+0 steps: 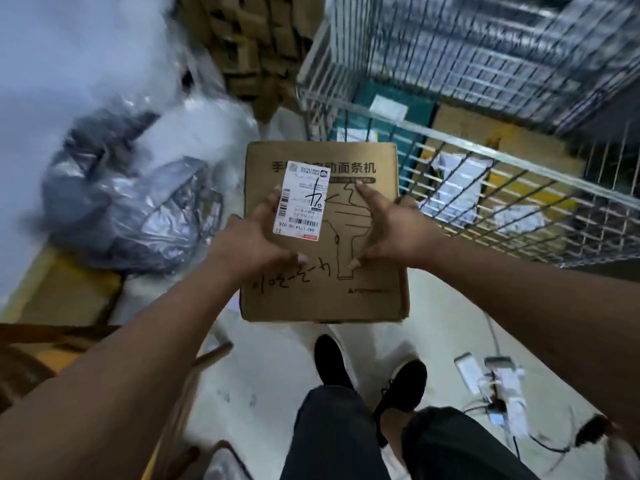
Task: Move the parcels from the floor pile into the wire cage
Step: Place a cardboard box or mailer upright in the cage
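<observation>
Holding item: one box (367, 296), brown card, flat, printed face up; carried in the air above the floor (263, 375), just outside the near corner of the cage (485, 140), not inside it.

Left hand (256, 237): clamped on the box at its left edge; thumb laid across the top face, fingertips at the side of the label (301, 202); remaining fingers hidden under the box.

Right hand (398, 226): clamped on the box at its right edge; forefinger stretched over the top face, thumb bent inward lower down; other fingers out of sight past the edge.

Label: white, with barcodes and a black pen mark; stuck slightly askew on the upper left of the face; more pen writing ran along the lower part of the card.

Cage: wire mesh, open at the top, to the right of the box; it held a teal parcel (398, 123), a brown carton (485, 133) and white mailers (457, 181).

Left of the box: grey bags (131, 202), blurred, heaped on the floor; behind them a stack of cartons (242, 46).

Below the box: two black shoes (329, 362) and dark trouser legs; to their right, a power strip (495, 379) with cables, lying on the floor.
</observation>
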`<state>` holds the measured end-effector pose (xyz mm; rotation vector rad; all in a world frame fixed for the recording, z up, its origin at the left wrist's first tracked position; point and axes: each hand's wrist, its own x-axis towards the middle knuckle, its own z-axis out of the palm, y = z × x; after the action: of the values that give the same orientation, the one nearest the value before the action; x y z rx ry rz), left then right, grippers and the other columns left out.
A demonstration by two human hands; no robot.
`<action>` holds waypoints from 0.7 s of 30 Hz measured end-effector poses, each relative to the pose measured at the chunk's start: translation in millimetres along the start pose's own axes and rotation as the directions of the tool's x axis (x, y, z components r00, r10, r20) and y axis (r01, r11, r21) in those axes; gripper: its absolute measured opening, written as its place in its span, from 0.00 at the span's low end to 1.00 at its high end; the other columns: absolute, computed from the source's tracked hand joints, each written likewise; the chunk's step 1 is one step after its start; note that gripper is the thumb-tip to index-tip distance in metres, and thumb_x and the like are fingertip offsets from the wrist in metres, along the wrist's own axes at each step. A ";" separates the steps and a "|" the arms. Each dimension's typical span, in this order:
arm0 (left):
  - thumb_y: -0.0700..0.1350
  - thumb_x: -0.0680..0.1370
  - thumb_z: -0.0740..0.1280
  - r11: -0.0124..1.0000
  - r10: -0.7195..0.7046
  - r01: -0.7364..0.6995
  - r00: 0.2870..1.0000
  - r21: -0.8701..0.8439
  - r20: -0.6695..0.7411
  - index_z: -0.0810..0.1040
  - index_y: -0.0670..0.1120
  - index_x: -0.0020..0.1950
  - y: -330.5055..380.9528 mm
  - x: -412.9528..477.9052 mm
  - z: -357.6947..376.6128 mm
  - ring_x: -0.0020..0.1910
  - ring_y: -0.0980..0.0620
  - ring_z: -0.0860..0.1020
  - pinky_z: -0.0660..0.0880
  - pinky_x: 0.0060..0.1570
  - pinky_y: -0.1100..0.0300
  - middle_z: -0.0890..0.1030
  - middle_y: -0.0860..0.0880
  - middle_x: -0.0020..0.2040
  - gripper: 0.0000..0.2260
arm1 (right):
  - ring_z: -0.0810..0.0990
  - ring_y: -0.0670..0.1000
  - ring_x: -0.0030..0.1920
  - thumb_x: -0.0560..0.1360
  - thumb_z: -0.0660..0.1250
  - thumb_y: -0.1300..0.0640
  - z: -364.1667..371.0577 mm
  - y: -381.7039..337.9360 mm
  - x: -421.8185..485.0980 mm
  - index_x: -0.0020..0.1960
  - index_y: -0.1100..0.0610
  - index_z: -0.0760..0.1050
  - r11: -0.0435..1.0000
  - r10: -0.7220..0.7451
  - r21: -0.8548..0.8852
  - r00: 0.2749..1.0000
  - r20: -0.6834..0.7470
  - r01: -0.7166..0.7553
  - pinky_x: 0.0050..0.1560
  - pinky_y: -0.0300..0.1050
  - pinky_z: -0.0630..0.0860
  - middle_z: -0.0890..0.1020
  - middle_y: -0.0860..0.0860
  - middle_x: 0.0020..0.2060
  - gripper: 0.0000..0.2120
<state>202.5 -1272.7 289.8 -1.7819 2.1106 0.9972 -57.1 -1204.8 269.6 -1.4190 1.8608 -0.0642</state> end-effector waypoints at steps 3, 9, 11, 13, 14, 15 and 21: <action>0.72 0.60 0.77 0.999 0.030 -0.029 1.000 0.037 -0.008 0.44 0.74 0.78 18.6 -26.1 -57.4 0.69 0.41 0.76 0.74 0.68 0.47 0.74 0.47 0.75 0.56 | 0.70 0.63 0.68 0.55 0.81 0.31 -49.8 -32.0 -23.1 0.80 0.34 0.41 0.998 -0.056 -0.040 0.998 0.009 0.056 0.68 0.56 0.73 0.69 0.63 0.70 0.66; 0.72 0.61 0.77 0.989 0.094 -0.081 0.991 0.126 -0.093 0.50 0.71 0.79 64.3 -59.1 -142.7 0.69 0.42 0.75 0.73 0.67 0.47 0.73 0.47 0.75 0.54 | 0.70 0.59 0.73 0.58 0.82 0.36 -129.8 -73.9 -57.2 0.82 0.42 0.41 0.995 -0.101 -0.004 0.995 0.015 0.101 0.73 0.55 0.68 0.73 0.54 0.74 0.67; 0.72 0.61 0.77 0.984 0.130 -0.114 0.985 0.135 -0.110 0.51 0.71 0.79 82.1 -61.8 -164.6 0.70 0.42 0.75 0.73 0.68 0.47 0.73 0.48 0.76 0.53 | 0.68 0.58 0.75 0.60 0.82 0.39 -155.5 -79.6 -64.3 0.83 0.43 0.42 0.995 -0.096 0.011 0.995 -0.021 0.097 0.75 0.56 0.66 0.67 0.50 0.78 0.66; 0.71 0.62 0.77 0.979 0.175 -0.160 0.978 0.127 -0.114 0.52 0.70 0.80 102.3 -58.5 -183.0 0.71 0.43 0.74 0.72 0.69 0.45 0.72 0.49 0.77 0.53 | 0.68 0.57 0.75 0.61 0.83 0.41 -181.7 -80.9 -68.1 0.83 0.43 0.42 0.996 -0.088 0.022 0.994 -0.059 0.090 0.77 0.56 0.64 0.64 0.48 0.79 0.64; 0.71 0.62 0.78 0.976 0.199 -0.186 0.974 0.115 -0.109 0.52 0.70 0.80 113.6 -54.3 -190.8 0.72 0.44 0.73 0.72 0.69 0.45 0.71 0.50 0.77 0.53 | 0.69 0.57 0.74 0.61 0.83 0.42 -195.4 -79.5 -68.7 0.83 0.43 0.43 0.996 -0.082 0.024 0.994 -0.073 0.084 0.76 0.56 0.65 0.64 0.48 0.79 0.64; 0.70 0.62 0.78 0.972 0.221 -0.210 0.970 0.105 -0.102 0.53 0.70 0.80 126.1 -48.2 -197.9 0.72 0.44 0.73 0.71 0.70 0.45 0.70 0.51 0.78 0.52 | 0.70 0.56 0.74 0.61 0.83 0.43 -209.6 -76.4 -68.0 0.83 0.44 0.43 0.997 -0.074 0.032 0.994 -0.083 0.077 0.76 0.56 0.66 0.64 0.48 0.79 0.64; 0.69 0.64 0.78 0.944 0.319 -0.312 0.945 0.104 -0.065 0.53 0.69 0.80 214.3 21.8 -224.5 0.76 0.43 0.68 0.68 0.72 0.45 0.66 0.51 0.80 0.51 | 0.76 0.58 0.68 0.62 0.83 0.46 -286.7 -34.6 -38.1 0.83 0.46 0.43 0.997 0.010 0.077 0.989 -0.146 0.001 0.64 0.55 0.77 0.68 0.50 0.77 0.64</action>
<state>55.9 -1416.9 523.3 -1.4937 2.5066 0.8902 -198.4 -1300.0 505.8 -1.3894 1.9588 -0.2412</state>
